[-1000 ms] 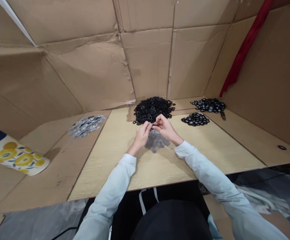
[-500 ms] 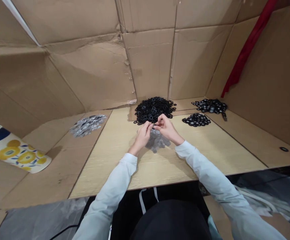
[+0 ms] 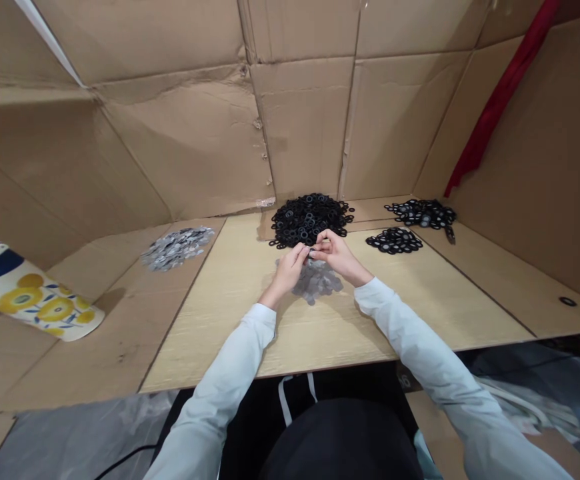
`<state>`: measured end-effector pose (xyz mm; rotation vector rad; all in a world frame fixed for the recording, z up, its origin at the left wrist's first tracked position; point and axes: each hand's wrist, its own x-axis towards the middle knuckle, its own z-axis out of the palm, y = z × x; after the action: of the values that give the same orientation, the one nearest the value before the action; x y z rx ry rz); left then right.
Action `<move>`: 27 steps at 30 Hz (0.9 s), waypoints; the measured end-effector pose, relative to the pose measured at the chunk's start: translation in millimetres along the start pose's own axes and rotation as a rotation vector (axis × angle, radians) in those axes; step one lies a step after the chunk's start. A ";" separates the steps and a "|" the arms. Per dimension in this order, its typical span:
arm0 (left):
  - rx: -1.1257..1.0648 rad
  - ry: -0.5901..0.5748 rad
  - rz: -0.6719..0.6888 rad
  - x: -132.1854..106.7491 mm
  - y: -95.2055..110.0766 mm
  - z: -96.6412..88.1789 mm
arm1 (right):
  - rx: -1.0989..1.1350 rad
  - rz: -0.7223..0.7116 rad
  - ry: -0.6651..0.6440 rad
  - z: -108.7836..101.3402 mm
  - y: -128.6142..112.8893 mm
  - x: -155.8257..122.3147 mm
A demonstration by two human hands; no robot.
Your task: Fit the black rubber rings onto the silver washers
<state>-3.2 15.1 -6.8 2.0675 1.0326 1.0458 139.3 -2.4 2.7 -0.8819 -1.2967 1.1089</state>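
My left hand point(image 3: 287, 270) and my right hand point(image 3: 333, 257) meet above the table, their fingertips pinching a small black ring point(image 3: 311, 253) between them. Directly below my hands lies a pile of grey flat discs point(image 3: 316, 281), partly hidden by my left hand. Just beyond my fingertips sits a large heap of black rubber rings point(image 3: 310, 220). The pale wooden board point(image 3: 445, 293) carries both piles.
To the right stand a small pile of black rings point(image 3: 395, 241) and a pile of black rings with grey centres point(image 3: 424, 213). A silver-grey pile point(image 3: 177, 249) lies left, near a floral-patterned roll point(image 3: 35, 297). Cardboard walls point(image 3: 300, 127) surround the board.
My hands stay together on the small ring with only slight finger movement. The whole view has shifted a little as my head moved.
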 end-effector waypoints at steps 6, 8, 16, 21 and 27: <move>-0.085 0.003 0.010 -1.8 -0.3 2.1 | -0.060 -0.026 0.040 1.3 3.5 0.5; -0.082 -0.010 0.028 -2.5 0.5 1.9 | -0.105 -0.067 0.063 1.8 3.6 0.2; -0.194 0.041 0.001 -2.5 1.9 3.6 | -0.001 0.002 0.015 0.8 -4.3 -1.1; -0.096 0.044 0.038 -5.3 3.7 0.6 | -0.026 0.004 0.053 0.9 -5.7 -3.1; 0.075 0.025 0.048 -6.9 7.9 -5.9 | 0.008 0.005 0.016 2.4 -7.4 -5.9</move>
<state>-8.0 6.1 -0.3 2.1538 1.0537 1.0744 138.2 -10.3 8.3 -0.8871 -1.2773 1.1081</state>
